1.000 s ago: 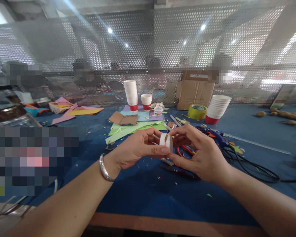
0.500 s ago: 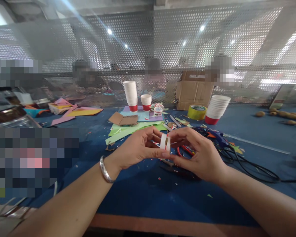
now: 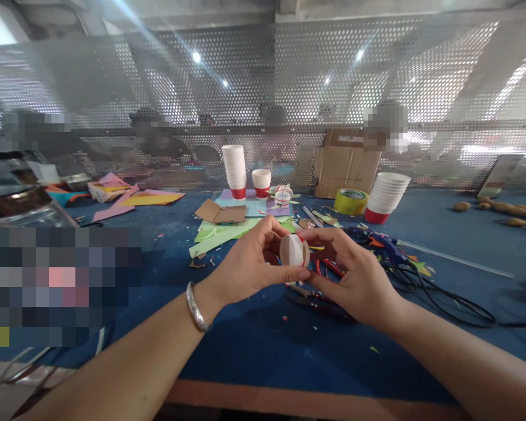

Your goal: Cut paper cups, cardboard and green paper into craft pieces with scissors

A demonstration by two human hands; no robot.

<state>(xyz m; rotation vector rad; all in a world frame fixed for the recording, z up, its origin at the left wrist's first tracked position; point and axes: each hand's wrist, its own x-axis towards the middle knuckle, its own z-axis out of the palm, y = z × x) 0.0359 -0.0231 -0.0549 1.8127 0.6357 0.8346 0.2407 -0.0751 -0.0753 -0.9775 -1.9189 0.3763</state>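
Between my two hands, above the middle of the blue table, is a small round white paper piece (image 3: 293, 251) with a brown cardboard disc and a bit of red at its edge. My left hand (image 3: 256, 257) pinches it from the left, thumb along its underside. From the right, the fingers and thumb of my right hand (image 3: 348, 266) close on it too. Red-handled pliers (image 3: 328, 270) lie on the table behind and beneath my right hand, partly covered by it. A silver bangle (image 3: 197, 307) circles my left wrist.
Paper cup stacks (image 3: 234, 172) (image 3: 386, 196), a single cup (image 3: 262, 182) and yellow tape (image 3: 350, 200) stand behind. Green paper (image 3: 219, 237) and folded cardboard (image 3: 221, 212) lie left of centre. At right are a glue gun (image 3: 390, 245) with a black cord (image 3: 447, 307) and a carton (image 3: 348, 166) farther back.
The round paper piece has turned in my fingers, so its flat disc face shows more than its edge. My left wrist has shifted slightly right and down.
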